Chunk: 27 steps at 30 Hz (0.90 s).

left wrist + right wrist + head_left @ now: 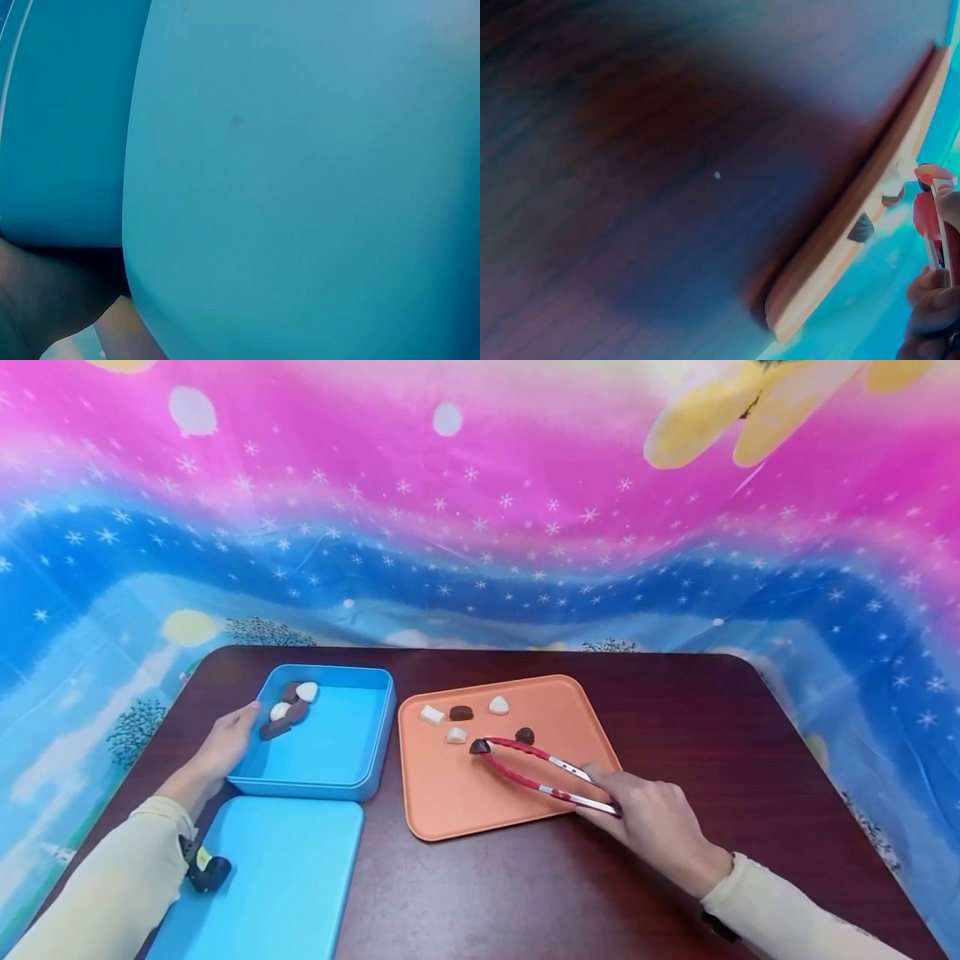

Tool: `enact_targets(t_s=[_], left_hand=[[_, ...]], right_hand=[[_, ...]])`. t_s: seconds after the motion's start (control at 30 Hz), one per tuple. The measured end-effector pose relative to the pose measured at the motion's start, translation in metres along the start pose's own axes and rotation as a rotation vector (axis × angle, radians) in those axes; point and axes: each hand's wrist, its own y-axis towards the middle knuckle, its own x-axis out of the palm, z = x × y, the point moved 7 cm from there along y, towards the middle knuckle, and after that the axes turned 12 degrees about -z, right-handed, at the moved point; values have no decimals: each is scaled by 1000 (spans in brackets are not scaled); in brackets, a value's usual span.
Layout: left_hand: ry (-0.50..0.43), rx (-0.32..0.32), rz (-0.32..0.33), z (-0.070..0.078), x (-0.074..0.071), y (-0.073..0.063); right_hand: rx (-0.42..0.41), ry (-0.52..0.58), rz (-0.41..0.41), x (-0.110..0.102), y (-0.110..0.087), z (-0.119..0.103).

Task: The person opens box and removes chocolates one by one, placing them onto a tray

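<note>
My right hand (660,827) grips red-and-silver tongs (567,767), whose tips pinch a dark brown chocolate (479,747) over the orange tray (465,802). Around it on the tray are a white bar-shaped piece (432,715), a brown piece (461,713), two more white pieces and a dark round chocolate (525,736). My left hand (225,747) holds the left wall of an open blue box (337,735), thumb by the rim. Several brown and white pieces (297,710) sit in that box's far left corner. At the right wrist view's edge, the tongs (926,214) show only in part.
A flat blue lid (277,860) lies just in front of the box, under my left forearm. The dark wooden table (690,718) extends right of the tray. A patterned pink and blue cloth (480,510) hangs behind the table.
</note>
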Motion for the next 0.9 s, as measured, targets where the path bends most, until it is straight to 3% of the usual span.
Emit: enact_targets(t_s=[0.3, 0.43, 0.67, 0.9], left_hand=[[-4, 8, -5, -2, -1, 1], [-7, 13, -4, 0, -1, 2], [-5, 25, -10, 4, -1, 3], [1, 4, -11, -3, -1, 3]], right_hand=[[-103, -122, -2, 8, 3, -15], [-113, -118, -9, 6, 3, -14], [-58, -5, -33, 0, 6, -5], [59, 103, -103, 5, 13, -1]])
